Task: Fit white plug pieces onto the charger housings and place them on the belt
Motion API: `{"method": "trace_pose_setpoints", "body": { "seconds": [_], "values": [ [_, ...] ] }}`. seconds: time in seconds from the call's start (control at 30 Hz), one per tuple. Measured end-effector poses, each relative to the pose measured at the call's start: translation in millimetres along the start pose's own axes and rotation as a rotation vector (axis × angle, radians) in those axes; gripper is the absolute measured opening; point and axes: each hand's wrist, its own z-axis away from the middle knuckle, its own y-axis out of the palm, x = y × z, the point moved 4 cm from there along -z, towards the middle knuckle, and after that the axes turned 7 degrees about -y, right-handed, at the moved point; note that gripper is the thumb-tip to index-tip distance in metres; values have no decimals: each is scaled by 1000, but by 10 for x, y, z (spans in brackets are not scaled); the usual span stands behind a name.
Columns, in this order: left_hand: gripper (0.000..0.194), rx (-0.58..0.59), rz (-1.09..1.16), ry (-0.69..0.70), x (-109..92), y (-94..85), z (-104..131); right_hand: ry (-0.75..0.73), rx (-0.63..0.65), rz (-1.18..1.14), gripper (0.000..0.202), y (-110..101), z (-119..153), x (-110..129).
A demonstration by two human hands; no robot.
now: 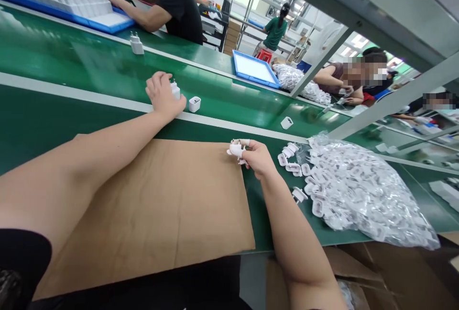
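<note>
Over the green belt, my left hand [163, 94] is closed round a white plug adapter [175, 90], whose pins point up. Just right of it stands a white charger housing [194, 104] on the belt. My right hand [256, 154] pinches a small white plug part [236, 149] above the right top corner of the brown cardboard sheet [158, 204]. White covers are on some of its fingertips. Another white housing [287, 122] sits farther right on the belt, and a white adapter [136, 43] stands upright at the upper left.
A clear bag of white plug parts [362, 190] lies at the right, loose parts [294, 169] beside it. Across the belt are a blue tray of adapters [107, 20], a blue-rimmed tray [255, 68] and other people working. A metal post [322, 61] slants over the belt.
</note>
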Motion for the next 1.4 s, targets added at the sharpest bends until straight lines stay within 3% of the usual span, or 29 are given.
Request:
{"method": "trace_pose_setpoints", "body": {
  "seconds": [0.03, 0.1, 0.2, 0.27, 0.33, 0.4, 0.53, 0.7, 0.8, 0.97, 1.07, 1.17, 1.3, 1.4],
  "values": [
    [79, 26, 0, 118, -85, -5, 28, 6, -10, -32, 44, -10, -9, 2],
    [81, 201, -63, 291, -212, 60, 34, 30, -17, -111, 43, -15, -22, 4],
    [90, 567, -247, 384, -251, 242, -48, 79, 16, -213, 48, 2, -28, -3],
    [79, 710, -336, 383, -229, 298, -111, 92, 52, -269, 50, 19, -25, -4],
    [61, 701, -379, 381, -236, 254, -134, 86, 83, -309, 52, 37, -20, 3],
    [49, 618, -371, 392, -297, 137, -51, 56, 78, -316, 52, 40, -9, 27],
    [46, 571, -94, 493, -576, -132, 526, -68, -24, -210, 47, -8, 60, 151],
    [47, 807, 193, 495, -775, -217, 1432, -163, -35, -54, 45, -29, 191, 344],
    [41, 864, 291, 396, -713, -167, 1710, -198, 9, 7, 43, 12, 215, 369],
    [47, 955, 613, 206, -600, -92, 1831, -394, 50, 211, 40, 52, 253, 358],
    [45, 988, 655, 153, -572, -71, 1830, -525, 90, 410, 40, 85, 337, 396],
    [37, 962, 662, 164, -573, -78, 1817, -656, 90, 644, 27, 156, 416, 440],
    [27, 951, 745, 187, -603, -87, 1821, -702, 116, 859, 32, 277, 435, 398],
    [20, 948, 810, 228, -634, -102, 1826, -755, 114, 974, 25, 325, 434, 358]
  ]
}}
